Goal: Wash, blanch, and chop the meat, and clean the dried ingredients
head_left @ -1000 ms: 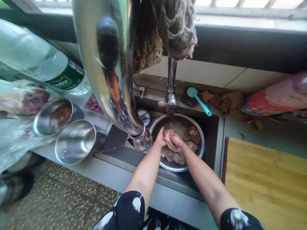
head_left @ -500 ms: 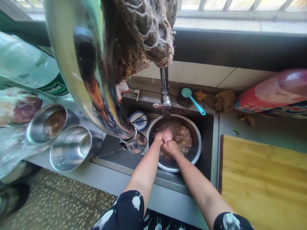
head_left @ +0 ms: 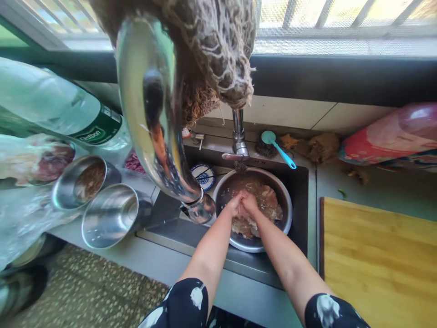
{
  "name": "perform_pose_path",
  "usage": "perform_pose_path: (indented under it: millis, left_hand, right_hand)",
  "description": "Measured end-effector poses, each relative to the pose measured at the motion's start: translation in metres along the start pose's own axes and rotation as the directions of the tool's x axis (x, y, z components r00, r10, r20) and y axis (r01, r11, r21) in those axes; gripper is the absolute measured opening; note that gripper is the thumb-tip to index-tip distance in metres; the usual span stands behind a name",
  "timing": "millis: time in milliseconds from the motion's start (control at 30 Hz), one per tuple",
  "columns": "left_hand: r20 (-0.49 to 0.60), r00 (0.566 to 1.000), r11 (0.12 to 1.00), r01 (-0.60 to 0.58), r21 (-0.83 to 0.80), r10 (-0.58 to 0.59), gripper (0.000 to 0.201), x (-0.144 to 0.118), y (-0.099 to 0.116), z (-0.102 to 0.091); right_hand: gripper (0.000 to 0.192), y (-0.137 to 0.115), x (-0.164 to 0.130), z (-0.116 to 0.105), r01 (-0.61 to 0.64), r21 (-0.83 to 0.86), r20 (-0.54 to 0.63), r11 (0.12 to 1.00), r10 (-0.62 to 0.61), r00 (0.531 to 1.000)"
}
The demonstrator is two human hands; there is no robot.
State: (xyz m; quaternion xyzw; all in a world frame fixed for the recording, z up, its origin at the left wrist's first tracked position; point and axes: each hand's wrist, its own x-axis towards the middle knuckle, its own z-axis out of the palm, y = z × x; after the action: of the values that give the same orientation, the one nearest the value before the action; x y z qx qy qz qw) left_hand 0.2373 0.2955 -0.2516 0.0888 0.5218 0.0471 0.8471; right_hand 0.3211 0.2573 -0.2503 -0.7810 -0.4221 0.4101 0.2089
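A round metal basin (head_left: 288, 214) stands in the sink, holding murky brownish water and raw meat (head_left: 271, 200). Both of my hands are in it, pressed together left of its middle. My left hand (head_left: 235, 204) and my right hand (head_left: 251, 203) are closed around a pale pink piece of meat (head_left: 242, 212), which shows only partly between them. More meat lies in the water beside my right hand and below both hands. My fingertips are mostly hidden by the hands themselves.
A large chrome faucet (head_left: 150, 105) hangs close in front, with a netted loofah-like bundle (head_left: 225, 54) above. A smaller tap (head_left: 239, 136) rises behind the basin. Metal pots (head_left: 111, 216) stand left; a wooden cutting board (head_left: 378, 255) lies right. A turquoise scoop (head_left: 278, 148) rests behind the sink.
My hands have sunk lower toward the water, with the pink meat less visible between them. The meat in the basin has shifted. The whole view has moved slightly.
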Motion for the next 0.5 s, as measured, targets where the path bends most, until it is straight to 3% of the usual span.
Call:
perform_pose_path:
  millis: [33,100,167,233,267,333,400,467,500]
  left_hand:
    - [0.084,0.996,0.999,0.007,-0.034,-0.004,0.045,-0.001,0.002,-0.001]
    - [0.192,0.976,0.988,-0.080,-0.134,0.105,0.037,-0.001,0.005,-0.001]
    - [0.201,0.946,0.955,-0.211,-0.210,0.254,0.024,0.000,0.005,-0.001]
    - [0.169,0.920,0.922,-0.312,-0.230,0.353,0.022,0.001,0.003,0.000]
    - [0.122,0.917,0.913,-0.351,-0.208,0.380,0.023,0.001,0.001,0.000]
    - [-0.075,0.909,0.909,-0.413,-0.058,0.409,0.020,0.004,-0.003,0.000]
    - [-0.287,0.857,0.904,-0.404,0.138,0.427,0.015,0.007,-0.006,-0.001]
    - [-0.402,0.801,0.894,-0.368,0.255,0.444,0.010,0.010,-0.008,-0.002]
    - [-0.424,0.784,0.889,-0.361,0.281,0.453,0.010,0.010,-0.009,-0.002]
  right_hand:
    - [0.030,-0.002,0.000,0.001,0.009,0.116,0.004,0.993,-0.010,1.000]
    - [0.031,-0.008,-0.005,0.004,0.023,0.238,-0.006,0.971,-0.022,1.000]
    - [0.033,-0.014,-0.012,0.007,0.056,0.125,-0.074,0.991,-0.047,0.996]
    - [0.034,-0.017,-0.020,0.007,0.173,-0.127,-0.129,0.977,-0.189,0.973]
    - [0.035,-0.017,-0.022,0.006,0.252,-0.267,-0.118,0.930,-0.291,0.950]
    - [0.036,-0.013,-0.023,0.001,0.404,-0.455,-0.018,0.794,-0.462,0.887]
    - [0.036,-0.005,-0.019,-0.005,0.504,-0.516,0.103,0.693,-0.533,0.840]
    - [0.039,0.001,-0.011,-0.010,0.493,-0.544,0.152,0.679,-0.498,0.854]
    - [0.041,0.003,-0.006,-0.011,0.420,-0.564,0.131,0.711,-0.426,0.895]
